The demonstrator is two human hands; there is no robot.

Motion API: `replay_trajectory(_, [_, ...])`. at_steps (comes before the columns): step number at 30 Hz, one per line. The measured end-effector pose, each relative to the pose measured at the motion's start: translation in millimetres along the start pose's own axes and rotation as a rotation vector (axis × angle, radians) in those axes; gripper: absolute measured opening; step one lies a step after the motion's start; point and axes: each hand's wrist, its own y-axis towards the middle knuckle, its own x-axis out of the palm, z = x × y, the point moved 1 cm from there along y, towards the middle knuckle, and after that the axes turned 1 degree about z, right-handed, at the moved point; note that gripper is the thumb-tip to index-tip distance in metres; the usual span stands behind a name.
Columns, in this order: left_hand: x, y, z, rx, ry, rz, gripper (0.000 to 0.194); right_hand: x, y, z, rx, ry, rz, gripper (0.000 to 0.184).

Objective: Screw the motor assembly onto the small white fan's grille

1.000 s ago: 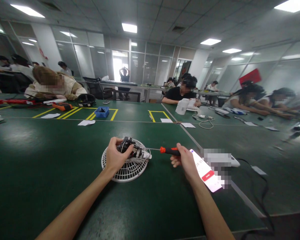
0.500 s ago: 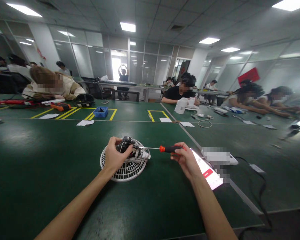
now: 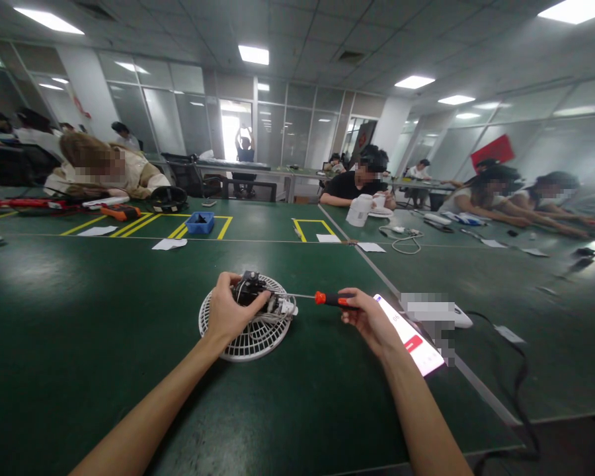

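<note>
Head view: left hand [image 3: 229, 312] curled round black mechanism [image 3: 250, 284], right hand [image 3: 374, 320] gripping screwdriver [image 3: 331, 299], roomy tabletop [image 3: 89, 317] leftward, near edge [image 3: 493, 450] well apart

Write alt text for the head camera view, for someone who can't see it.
A person's left hand holds a black mechanism over a round white grille while the right hand points a red-and-black screwdriver at it. They work at a green table, with a lit phone near the right hand and other people beyond.
</note>
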Motion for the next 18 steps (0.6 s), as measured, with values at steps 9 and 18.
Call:
replay_trajectory(9, [0.8,-1.0,-3.6,0.02,-0.009,-0.014,0.054,-2.0,0.2,2.5,-0.004,0.169,-0.046,0.028])
replay_trajectory(18, [-0.1,-1.1,-2.6,0.009,0.001,-0.008,0.055,3.2,-2.6,2.2,0.193,0.089,-0.026,0.036])
